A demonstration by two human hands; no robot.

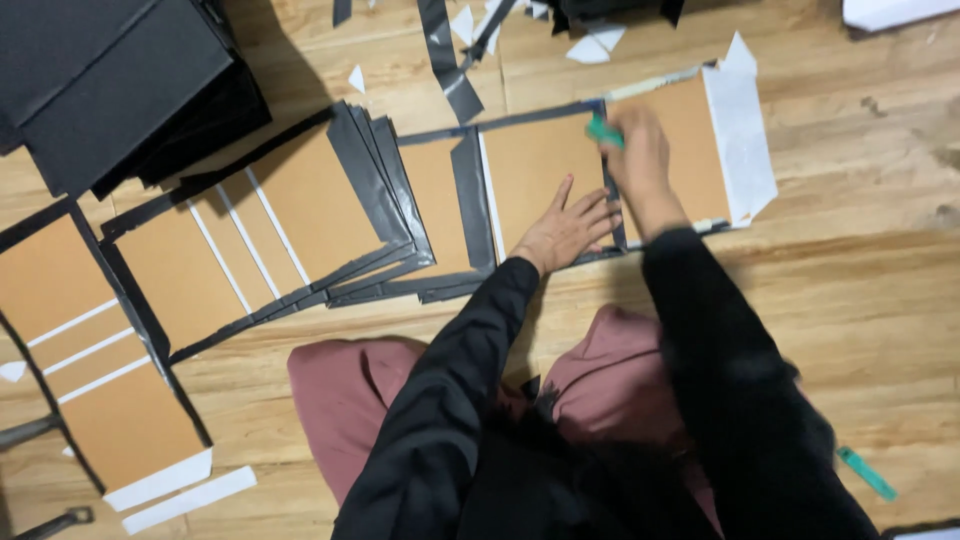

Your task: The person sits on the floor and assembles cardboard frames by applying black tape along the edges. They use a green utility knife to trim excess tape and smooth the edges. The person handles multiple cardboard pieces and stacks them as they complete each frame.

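Note:
My left hand (566,228) lies flat with fingers spread on a brown cardboard panel (535,170) edged in black covering. My right hand (638,155) is closed around a small green tool (603,131) and presses it along the black strip between that panel and a second brown panel (690,140). A white backing sheet (742,140) sticks out on the right side of that second panel. Both arms wear black sleeves.
A fanned stack of similar brown-and-black covers (290,225) lies to the left, more (90,350) at the far left. Black boards (110,80) are piled at top left. White and black scraps (590,40) litter the wooden floor. Another green tool (866,473) lies at lower right.

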